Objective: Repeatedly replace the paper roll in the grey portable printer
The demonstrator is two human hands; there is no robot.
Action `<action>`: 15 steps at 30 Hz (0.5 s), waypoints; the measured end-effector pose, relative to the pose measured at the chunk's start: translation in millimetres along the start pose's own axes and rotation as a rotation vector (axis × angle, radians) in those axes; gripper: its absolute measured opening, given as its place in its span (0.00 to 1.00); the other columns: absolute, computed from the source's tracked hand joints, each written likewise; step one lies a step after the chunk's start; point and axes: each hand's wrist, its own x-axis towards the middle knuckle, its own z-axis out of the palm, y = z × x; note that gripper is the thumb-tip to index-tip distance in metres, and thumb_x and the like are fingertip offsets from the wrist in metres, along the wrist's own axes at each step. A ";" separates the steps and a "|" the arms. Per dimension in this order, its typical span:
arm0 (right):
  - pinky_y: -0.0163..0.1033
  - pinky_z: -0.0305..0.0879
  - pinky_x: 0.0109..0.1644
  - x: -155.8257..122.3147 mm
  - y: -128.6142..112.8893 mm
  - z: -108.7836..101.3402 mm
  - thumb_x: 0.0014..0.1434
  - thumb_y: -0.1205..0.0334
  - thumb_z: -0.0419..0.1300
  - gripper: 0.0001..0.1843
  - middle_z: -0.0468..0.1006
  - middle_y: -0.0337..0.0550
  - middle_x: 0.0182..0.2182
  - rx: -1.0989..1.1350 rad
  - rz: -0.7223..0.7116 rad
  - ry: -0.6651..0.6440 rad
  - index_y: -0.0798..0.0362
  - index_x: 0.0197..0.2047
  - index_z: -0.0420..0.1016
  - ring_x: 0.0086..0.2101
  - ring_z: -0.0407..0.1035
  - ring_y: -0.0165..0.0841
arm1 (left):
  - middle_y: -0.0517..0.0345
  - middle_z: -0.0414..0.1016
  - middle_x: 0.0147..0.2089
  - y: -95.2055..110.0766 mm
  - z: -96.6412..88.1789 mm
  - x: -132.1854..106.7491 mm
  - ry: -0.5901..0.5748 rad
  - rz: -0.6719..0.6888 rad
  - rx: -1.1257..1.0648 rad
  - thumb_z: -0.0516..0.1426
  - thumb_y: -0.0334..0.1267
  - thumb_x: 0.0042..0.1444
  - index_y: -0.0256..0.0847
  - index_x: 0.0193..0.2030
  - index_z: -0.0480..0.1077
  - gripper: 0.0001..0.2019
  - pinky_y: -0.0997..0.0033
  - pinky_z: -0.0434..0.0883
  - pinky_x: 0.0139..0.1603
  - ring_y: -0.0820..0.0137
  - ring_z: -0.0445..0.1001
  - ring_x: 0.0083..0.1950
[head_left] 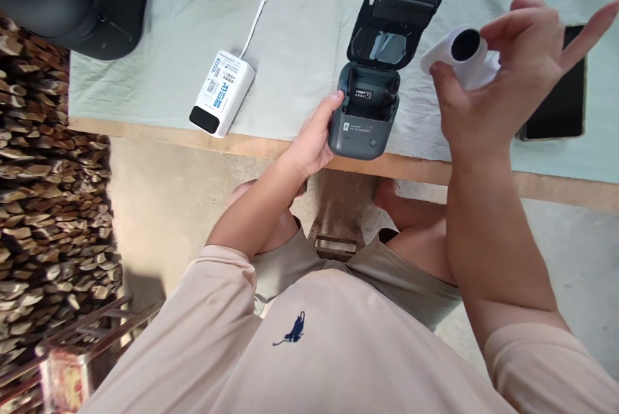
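My left hand (320,133) grips the lower left side of a dark grey portable label printer (362,133), its thumb on the edge. The printer's lid (372,30) is swung up, and its paper bay shows no roll inside. To the right, my right hand (503,72) pinches a white roll of label paper (471,62) with a dark round core, raised above the table. The thumb is at the roll's near side and one finger points away to the right. Part of the roll is hidden by the fingers.
On the cloth-covered table (294,66) lie a white power bank (223,91) with a short white cable (255,20) and, partly behind my right hand, a dark phone (556,104). A black case (111,8) stands at the far left. Stacked firewood (53,207) fills the left side.
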 end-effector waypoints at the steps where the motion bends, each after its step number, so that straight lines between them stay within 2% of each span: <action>1: 0.93 0.29 0.81 1.5 -5.1 -5.5 0.68 0.40 0.65 0.20 0.72 0.40 0.39 0.053 -0.034 0.028 0.45 0.50 0.71 0.53 0.83 0.58 | 0.54 0.93 0.50 -1.1 -1.4 0.5 -0.002 0.002 0.003 0.53 0.47 0.83 0.42 0.63 0.80 0.18 0.62 0.90 0.62 0.58 0.93 0.61; 2: 0.92 0.35 0.81 2.7 -11.4 -10.6 0.69 0.39 0.65 0.19 0.74 0.41 0.40 0.082 -0.047 0.018 0.44 0.52 0.74 0.56 0.83 0.59 | 0.55 0.92 0.49 -2.3 -2.9 1.0 -0.005 0.004 0.007 0.55 0.48 0.83 0.42 0.62 0.80 0.17 0.62 0.90 0.62 0.58 0.93 0.60; 4: 0.83 0.56 0.78 2.9 -24.8 -17.6 0.72 0.42 0.65 0.19 0.80 0.40 0.45 0.122 -0.068 -0.032 0.39 0.59 0.77 0.57 0.83 0.56 | 0.56 0.91 0.46 -4.6 -5.5 2.4 -0.007 0.017 0.020 0.57 0.48 0.82 0.42 0.59 0.80 0.15 0.62 0.90 0.60 0.59 0.93 0.58; 5: 0.76 0.66 0.74 1.8 -31.2 -18.9 0.74 0.43 0.63 0.19 0.83 0.41 0.49 0.148 -0.083 -0.066 0.37 0.64 0.77 0.57 0.84 0.53 | 0.57 0.90 0.44 -5.6 -6.5 3.2 -0.007 0.027 0.027 0.56 0.48 0.82 0.42 0.58 0.80 0.15 0.63 0.90 0.59 0.59 0.93 0.57; 7: 0.66 0.77 0.65 -2.7 -41.8 -17.4 0.78 0.45 0.59 0.22 0.85 0.44 0.57 0.198 -0.105 -0.127 0.36 0.70 0.75 0.54 0.85 0.49 | 0.58 0.89 0.42 -7.2 -7.6 4.5 -0.012 0.047 0.034 0.56 0.48 0.82 0.42 0.55 0.80 0.15 0.63 0.90 0.58 0.60 0.93 0.57; 9: 0.60 0.81 0.59 -8.4 -49.1 -12.6 0.79 0.44 0.58 0.25 0.86 0.47 0.60 0.231 -0.073 -0.177 0.37 0.74 0.71 0.53 0.85 0.48 | 0.58 0.89 0.45 -8.3 -7.4 5.5 -0.026 0.058 0.032 0.57 0.47 0.82 0.42 0.54 0.79 0.13 0.62 0.90 0.61 0.59 0.92 0.61; 11: 0.58 0.83 0.57 -13.0 -53.0 -7.9 0.78 0.43 0.60 0.27 0.86 0.48 0.60 0.244 0.001 -0.254 0.38 0.74 0.68 0.55 0.86 0.49 | 0.58 0.90 0.51 -9.4 -6.5 6.4 -0.033 0.062 0.024 0.58 0.48 0.81 0.42 0.53 0.78 0.13 0.59 0.89 0.64 0.57 0.90 0.66; 15: 0.60 0.81 0.60 -15.7 -52.8 -4.6 0.75 0.50 0.63 0.13 0.88 0.49 0.59 0.175 0.116 -0.398 0.39 0.59 0.71 0.55 0.85 0.50 | 0.59 0.88 0.55 -12.6 -5.1 7.4 -0.020 0.085 0.026 0.59 0.49 0.80 0.42 0.52 0.77 0.13 0.57 0.89 0.65 0.55 0.88 0.70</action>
